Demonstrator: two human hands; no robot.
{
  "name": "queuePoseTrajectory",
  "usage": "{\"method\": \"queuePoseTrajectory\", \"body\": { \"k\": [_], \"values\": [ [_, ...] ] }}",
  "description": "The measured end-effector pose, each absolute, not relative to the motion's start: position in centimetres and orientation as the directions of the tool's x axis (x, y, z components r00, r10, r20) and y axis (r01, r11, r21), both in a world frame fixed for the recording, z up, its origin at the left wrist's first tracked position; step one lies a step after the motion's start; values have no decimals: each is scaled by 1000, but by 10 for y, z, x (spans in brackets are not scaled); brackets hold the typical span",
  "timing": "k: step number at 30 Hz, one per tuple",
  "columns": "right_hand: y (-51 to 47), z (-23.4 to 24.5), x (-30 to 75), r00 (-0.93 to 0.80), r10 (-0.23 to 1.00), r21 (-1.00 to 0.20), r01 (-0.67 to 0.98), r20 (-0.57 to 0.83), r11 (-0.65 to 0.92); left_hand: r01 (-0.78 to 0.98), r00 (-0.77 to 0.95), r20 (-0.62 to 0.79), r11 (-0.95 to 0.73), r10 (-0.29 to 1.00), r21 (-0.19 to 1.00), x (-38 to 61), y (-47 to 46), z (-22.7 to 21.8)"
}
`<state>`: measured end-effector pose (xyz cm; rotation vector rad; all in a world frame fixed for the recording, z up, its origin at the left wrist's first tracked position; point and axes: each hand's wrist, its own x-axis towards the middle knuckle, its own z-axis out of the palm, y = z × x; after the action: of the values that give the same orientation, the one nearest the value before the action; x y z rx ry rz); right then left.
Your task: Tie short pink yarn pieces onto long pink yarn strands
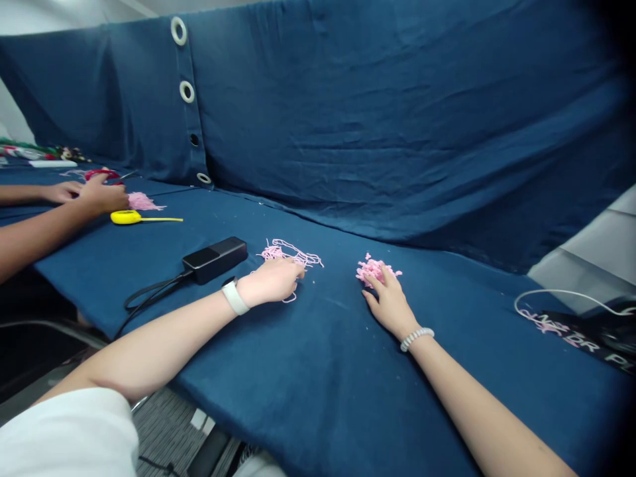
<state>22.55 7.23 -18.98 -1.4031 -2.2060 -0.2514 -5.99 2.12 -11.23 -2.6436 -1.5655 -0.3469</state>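
Observation:
My left hand (274, 278), with a white watch band at the wrist, is at the near side of a loose tangle of long pink yarn strands (293, 254). Its fingers are curled down and closed on some of this yarn; a loop shows below the fingertips, though the palm side is hidden. Farther right, my right hand (390, 303), wearing a pale coiled bracelet, rests its fingertips on a small heap of short pink yarn pieces (370, 270). Those fingers are apart, thumb stretched to the left, and no piece is visibly gripped.
Left of my left hand lies a black box-shaped device (214, 260) with a cable. Beyond are a yellow tape measure (126, 217) and a co-worker's hands (102, 193) with red scissors (102, 175) and pink yarn. A blue curtain (348, 119) stands behind. A lettered black strap (591, 344) lies right.

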Motion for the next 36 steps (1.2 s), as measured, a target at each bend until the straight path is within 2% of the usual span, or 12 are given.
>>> {"method": "queuePoseTrajectory", "body": {
  "k": [4,8,11,13,16,19,25,27,29,31,33,36],
  "values": [
    [73,-191,227,-332,787,-128,881,519,456,866,463,215,-491,860,98,-61,25,-117],
    [71,-188,225,-314,779,-189,858,543,478,839,448,291,-510,845,190,-56,24,-113],
    [59,-174,213,-315,771,-323,772,554,547,801,408,358,-518,840,301,-48,21,-107],
    [44,-160,198,-374,779,-452,654,504,606,769,385,383,-521,840,370,-42,18,-104],
    [19,-139,173,-479,768,-597,489,426,636,655,360,365,-511,859,557,-34,13,-105],
    [4,-130,157,-477,799,-723,396,365,566,501,354,323,-470,878,727,-29,8,-110],
    [7,-130,159,-364,880,-867,275,305,415,322,396,226,-366,890,873,-22,1,-119],
    [11,-128,161,-313,896,-918,139,315,371,315,425,205,-356,882,880,-21,0,-120],
    [12,-124,163,-264,924,-961,-69,277,268,343,448,195,-370,872,864,-20,-1,-119],
    [14,-119,165,-244,953,-948,-301,179,101,378,461,192,-387,867,841,-20,-1,-118],
    [17,-113,170,-242,967,-880,-473,76,-49,410,460,194,-402,866,819,-21,-1,-117],
    [28,-106,183,-183,983,-804,-587,17,-95,473,441,188,-405,877,782,-22,2,-118]
  ]
}}
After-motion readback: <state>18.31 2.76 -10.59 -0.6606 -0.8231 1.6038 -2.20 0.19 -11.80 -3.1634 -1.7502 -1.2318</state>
